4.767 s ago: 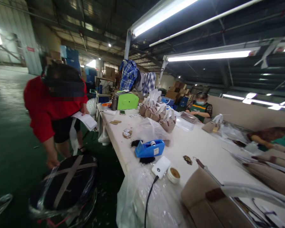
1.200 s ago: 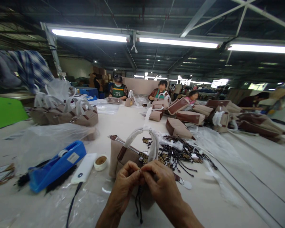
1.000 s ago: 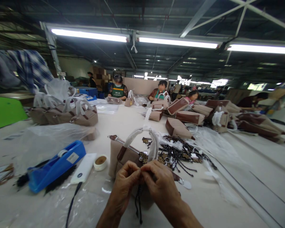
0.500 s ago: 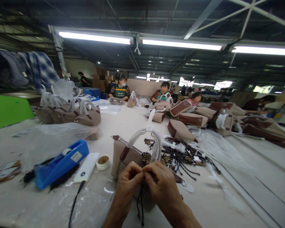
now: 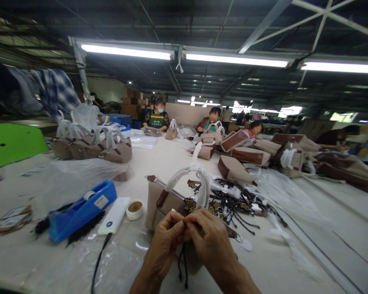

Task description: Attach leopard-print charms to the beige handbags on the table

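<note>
A taupe handbag (image 5: 155, 201) with brown trim and white-wrapped handles (image 5: 205, 188) stands upright before me. My left hand (image 5: 169, 234) and my right hand (image 5: 205, 230) meet at its near side, thumbs and forefingers pinched together. Whatever they pinch is too small and hidden to name. A leopard-print piece (image 5: 190, 205) shows just above my fingers at the bag. Black knotted cords (image 5: 184, 265) hang below my hands. Beyond the right hand lies a pile of black cords with leopard-print pieces (image 5: 233, 203).
On the left are a blue tape dispenser (image 5: 82, 212), a white power bank (image 5: 114, 215) with a cable, a round tin (image 5: 135, 209) and wrapped bags (image 5: 116, 150). More bags (image 5: 250, 156) are heaped at the right. Several people sit across the table.
The whole view has shifted slightly, so things appear a little further right. Both hands keep nearly the same pinched pose at the bag.
</note>
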Demonstrator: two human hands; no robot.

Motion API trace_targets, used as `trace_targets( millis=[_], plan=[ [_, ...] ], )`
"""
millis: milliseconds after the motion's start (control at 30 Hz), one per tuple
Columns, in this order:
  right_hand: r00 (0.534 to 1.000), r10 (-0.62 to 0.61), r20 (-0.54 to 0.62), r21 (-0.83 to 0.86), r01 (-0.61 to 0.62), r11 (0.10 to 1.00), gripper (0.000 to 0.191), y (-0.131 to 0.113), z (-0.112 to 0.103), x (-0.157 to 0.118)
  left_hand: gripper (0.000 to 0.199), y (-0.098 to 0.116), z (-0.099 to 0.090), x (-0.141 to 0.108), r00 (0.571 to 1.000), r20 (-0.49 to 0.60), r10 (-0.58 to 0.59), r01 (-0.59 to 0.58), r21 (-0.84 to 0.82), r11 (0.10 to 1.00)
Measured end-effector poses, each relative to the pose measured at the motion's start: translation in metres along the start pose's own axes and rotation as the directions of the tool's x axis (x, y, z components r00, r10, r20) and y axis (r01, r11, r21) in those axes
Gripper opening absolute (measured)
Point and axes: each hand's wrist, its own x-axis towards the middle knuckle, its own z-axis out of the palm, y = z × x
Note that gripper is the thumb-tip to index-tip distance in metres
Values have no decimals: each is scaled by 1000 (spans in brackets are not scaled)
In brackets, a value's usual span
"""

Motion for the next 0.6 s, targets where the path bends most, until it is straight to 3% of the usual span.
trace_targets(
  millis=[367, 600],
  plan=[
    [999, -1, -33, -56, -1, 998, 16, 0, 2, 1, 26, 1, 9, -2, 980, -128, 153, -117, 249, 961],
    [998, -61, -19, -12, 61, 998, 15, 12, -3, -8, 40, -12, 7, 1, 972, -167, 168, -117, 282, 952]
  ],
)
